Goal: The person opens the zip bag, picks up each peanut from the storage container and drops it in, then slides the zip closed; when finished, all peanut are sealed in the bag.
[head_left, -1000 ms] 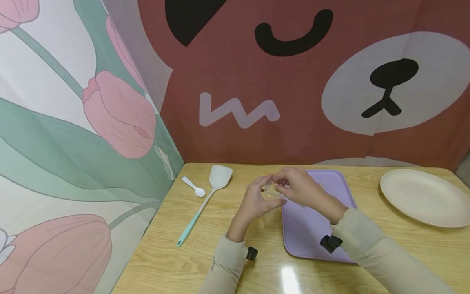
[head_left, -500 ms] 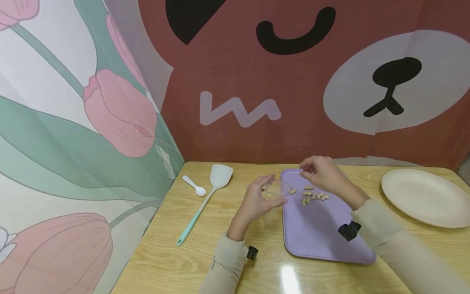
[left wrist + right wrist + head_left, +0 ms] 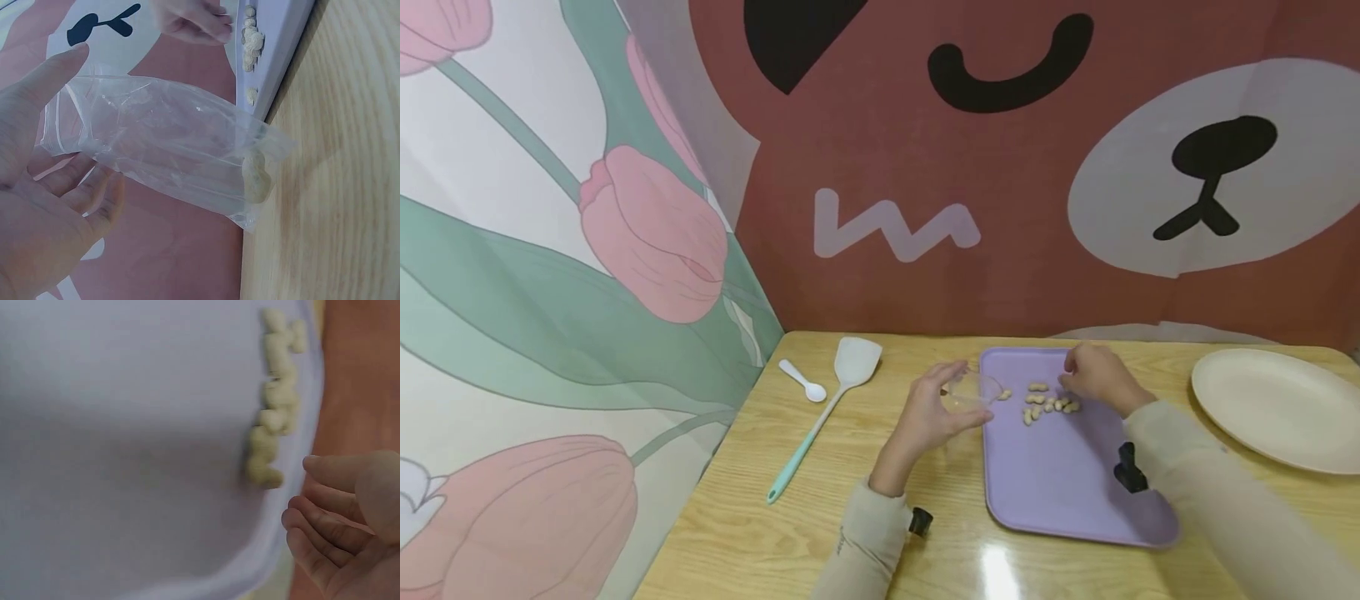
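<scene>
My left hand [image 3: 927, 417] holds a clear plastic bag [image 3: 162, 131] by its mouth, thumb and fingers spread around the opening. One peanut [image 3: 255, 177] lies at the bottom of the bag. Several peanuts [image 3: 1049, 404] sit in a cluster on the purple tray [image 3: 1060, 492]. My right hand [image 3: 1099, 377] is over the tray's far right part, beside the cluster. In the right wrist view the fingers of my right hand [image 3: 340, 528] are slightly bent, with nothing between them, near the peanuts [image 3: 273, 400].
A white spoon [image 3: 803, 381] and a white spatula with a green handle [image 3: 808, 433] lie on the wooden table [image 3: 730, 517] at the left. To the right of the tray is a beige oval plate [image 3: 1277, 404]. A printed cloth [image 3: 865, 292] hangs behind the table.
My right hand has moved away from the bag's mouth, over to the right and down towards the peanuts on the tray. My left hand keeps holding the bag in about the same place.
</scene>
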Demonstrator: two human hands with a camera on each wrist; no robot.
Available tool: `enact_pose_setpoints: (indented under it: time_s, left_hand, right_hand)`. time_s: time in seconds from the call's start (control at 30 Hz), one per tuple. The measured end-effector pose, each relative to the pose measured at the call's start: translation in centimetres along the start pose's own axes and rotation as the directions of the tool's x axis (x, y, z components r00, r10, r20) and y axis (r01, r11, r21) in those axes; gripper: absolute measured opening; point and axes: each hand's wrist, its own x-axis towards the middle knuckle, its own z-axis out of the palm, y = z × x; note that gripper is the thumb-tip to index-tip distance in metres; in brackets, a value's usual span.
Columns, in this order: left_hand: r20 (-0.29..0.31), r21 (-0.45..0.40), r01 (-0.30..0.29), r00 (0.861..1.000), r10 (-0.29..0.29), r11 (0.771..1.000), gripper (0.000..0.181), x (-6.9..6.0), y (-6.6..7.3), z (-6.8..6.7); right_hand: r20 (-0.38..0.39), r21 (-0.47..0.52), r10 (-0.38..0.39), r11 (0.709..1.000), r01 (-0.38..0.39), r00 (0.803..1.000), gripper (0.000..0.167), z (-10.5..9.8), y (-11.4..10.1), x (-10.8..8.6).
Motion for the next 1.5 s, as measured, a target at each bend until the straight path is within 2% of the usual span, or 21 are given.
enact_pose_setpoints:
  time_s: [0.17,0.4,0.53,0.73,0.93,1.33,1.5]
  left_hand:
    - [-0.004,-0.005,0.008,1.0,-0.008,1.0,0.076,0.0,0.0,0.1]
    - [-0.006,-0.001,0.014,1.0,-0.014,1.0,0.076,-0.2,0.0,0.1]
    - [-0.008,-0.001,0.013,1.0,-0.013,1.0,0.076,-0.1,-0.1,0.1]
    - [-0.001,0.012,0.007,1.0,-0.007,1.0,0.076,0.0,-0.3,0.1]
    - [0.008,0.015,0.015,1.0,-0.015,1.0,0.076,0.0,-0.4,0.1]
    - [0.002,0.011,0.031,1.0,-0.031,0.999,0.077,-0.1,-0.6,0.3]
    - [0.009,0.014,0.035,0.999,-0.035,0.999,0.076,-0.1,-0.6,0.3]
  right_hand:
    - [0.001,0.015,0.042,0.999,-0.042,0.999,0.015,1.5,1.0,0.0]
    - [-0.083,-0.008,-0.011,1.0,0.011,0.996,0.009,2.5,1.4,-0.3]
    - [-0.084,0.0,0.01,1.0,-0.01,0.996,0.009,2.4,1.2,-0.2]
    - [-0.043,0.01,0.062,0.998,-0.062,0.997,0.013,2.3,0.9,-0.2]
    - [-0.034,0.012,0.078,0.997,-0.078,0.996,0.013,2.3,0.9,-0.2]
    - [-0.025,0.004,0.047,0.999,-0.047,0.999,0.01,1.9,0.7,-0.4]
    - [-0.049,-0.013,0.004,1.0,-0.004,0.999,0.011,1.1,-0.1,-0.2]
